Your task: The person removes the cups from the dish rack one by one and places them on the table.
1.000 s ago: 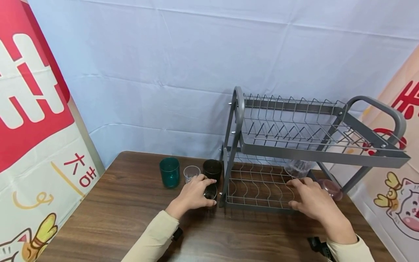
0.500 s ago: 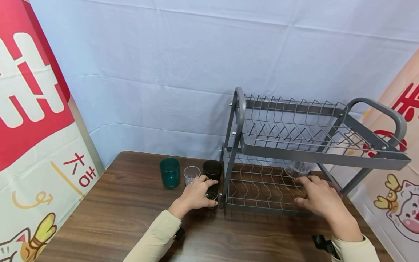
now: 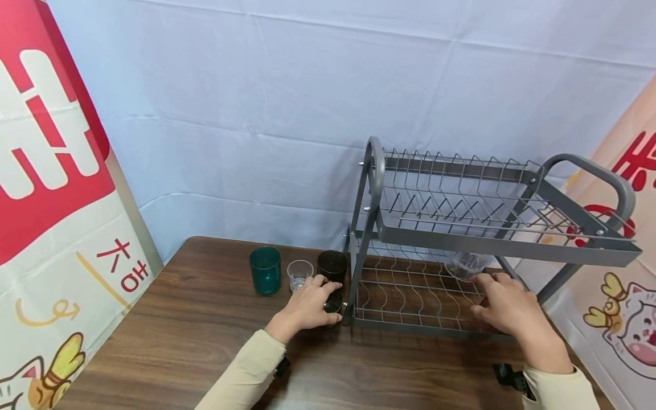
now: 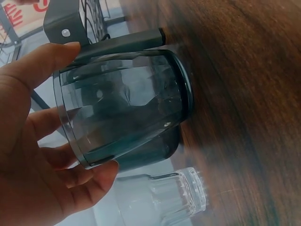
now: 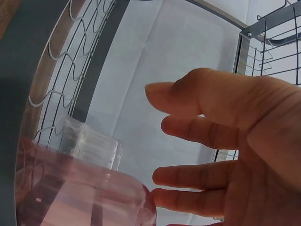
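Note:
In the head view my left hand (image 3: pixel 307 302) grips a smoky grey drinking glass (image 3: pixel 334 303) beside the rack's left leg. The left wrist view shows thumb and fingers on opposite sides of this glass (image 4: pixel 127 99) near its rim, its base by the wooden table. My right hand (image 3: pixel 509 307) hovers at the right end of the rack's lower tier, fingers apart and loosely bent. In the right wrist view a pink glass (image 5: pixel 84 188) lies right by its fingertips, contact hard to tell. Behind that is a clear glass (image 5: pixel 89 143). The hand mostly hides the pink glass from the head camera.
A grey two-tier dish rack (image 3: pixel 504 246) fills the table's right side. Left of it stand a dark glass (image 3: pixel 332 263), a small clear glass (image 3: pixel 299 271) and a teal glass (image 3: pixel 266 272). A pale cloth (image 3: pixel 246 136) hangs behind the wooden table (image 3: pixel 205 296).
My right hand has shifted a little to the right, and now covers the pink glass in the head view. My left hand has moved only slightly, staying at the smoky glass.

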Motion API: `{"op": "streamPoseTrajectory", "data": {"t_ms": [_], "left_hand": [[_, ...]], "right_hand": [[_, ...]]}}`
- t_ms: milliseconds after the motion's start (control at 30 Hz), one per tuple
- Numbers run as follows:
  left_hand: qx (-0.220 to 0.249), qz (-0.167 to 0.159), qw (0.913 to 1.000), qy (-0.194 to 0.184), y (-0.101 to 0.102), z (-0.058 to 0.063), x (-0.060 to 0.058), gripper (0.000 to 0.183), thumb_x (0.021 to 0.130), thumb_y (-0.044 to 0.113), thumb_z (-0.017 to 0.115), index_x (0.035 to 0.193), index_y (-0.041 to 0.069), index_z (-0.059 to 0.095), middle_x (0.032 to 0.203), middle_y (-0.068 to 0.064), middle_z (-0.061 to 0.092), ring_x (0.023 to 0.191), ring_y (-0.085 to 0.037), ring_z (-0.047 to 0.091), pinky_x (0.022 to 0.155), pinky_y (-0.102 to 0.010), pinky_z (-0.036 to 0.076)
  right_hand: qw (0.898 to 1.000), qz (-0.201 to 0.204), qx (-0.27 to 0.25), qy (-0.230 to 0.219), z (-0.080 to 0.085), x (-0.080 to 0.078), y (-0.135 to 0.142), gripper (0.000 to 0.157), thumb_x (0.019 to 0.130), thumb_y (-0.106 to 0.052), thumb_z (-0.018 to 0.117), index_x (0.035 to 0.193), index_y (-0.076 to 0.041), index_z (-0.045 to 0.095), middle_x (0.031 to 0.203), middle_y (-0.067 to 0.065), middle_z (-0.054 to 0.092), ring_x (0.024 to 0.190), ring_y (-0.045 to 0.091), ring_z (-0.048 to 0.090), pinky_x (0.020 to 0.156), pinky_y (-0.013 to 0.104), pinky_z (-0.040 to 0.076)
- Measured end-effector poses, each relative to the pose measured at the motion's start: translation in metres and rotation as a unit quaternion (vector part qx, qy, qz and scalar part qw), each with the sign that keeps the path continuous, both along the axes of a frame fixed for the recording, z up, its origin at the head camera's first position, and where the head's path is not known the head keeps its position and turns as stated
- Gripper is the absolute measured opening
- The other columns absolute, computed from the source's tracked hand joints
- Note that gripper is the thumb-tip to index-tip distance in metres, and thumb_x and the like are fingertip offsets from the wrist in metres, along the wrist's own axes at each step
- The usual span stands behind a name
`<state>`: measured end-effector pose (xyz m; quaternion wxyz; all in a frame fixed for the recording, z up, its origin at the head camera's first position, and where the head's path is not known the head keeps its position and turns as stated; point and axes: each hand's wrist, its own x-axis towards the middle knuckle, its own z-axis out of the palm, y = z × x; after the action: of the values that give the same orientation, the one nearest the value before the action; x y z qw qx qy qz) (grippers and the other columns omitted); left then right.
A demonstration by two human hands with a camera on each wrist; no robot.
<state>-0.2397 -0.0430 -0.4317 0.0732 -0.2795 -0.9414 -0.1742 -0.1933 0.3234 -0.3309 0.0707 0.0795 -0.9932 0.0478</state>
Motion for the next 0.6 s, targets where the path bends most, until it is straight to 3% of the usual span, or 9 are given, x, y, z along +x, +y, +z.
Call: {"op": "streamPoseTrajectory", "data": {"t_ms": [333,600], "left_hand": [[-0.009,-0.003,0.9998,0.015,0.001,-0.003,-0.001,0.062,0.077,0.043,0.071,0.13,0.014,0.055,0.112,-0.011,0.049,0.092,-0.023,0.046,0.076,-0.037,0.045],[0.004,-0.004,0.9999,0.009,0.0,-0.002,-0.001,0.062,0.077,0.04,0.073,0.129,0.011,0.055,0.114,-0.013,0.047,0.095,-0.024,0.047,0.076,-0.037,0.046]], "right_hand": [[1.0,-0.005,-0.003,0.006,0.0,-0.004,0.011,0.057,0.068,-0.023,0.078,0.113,0.002,0.055,0.107,0.034,0.047,0.093,0.054,0.046,0.064,0.063,0.038],[0.999,-0.025,-0.018,-0.02,-0.001,-0.005,0.019,0.058,0.07,-0.023,0.077,0.116,0.004,0.053,0.111,0.038,0.042,0.097,0.058,0.038,0.069,0.065,0.035]]}}
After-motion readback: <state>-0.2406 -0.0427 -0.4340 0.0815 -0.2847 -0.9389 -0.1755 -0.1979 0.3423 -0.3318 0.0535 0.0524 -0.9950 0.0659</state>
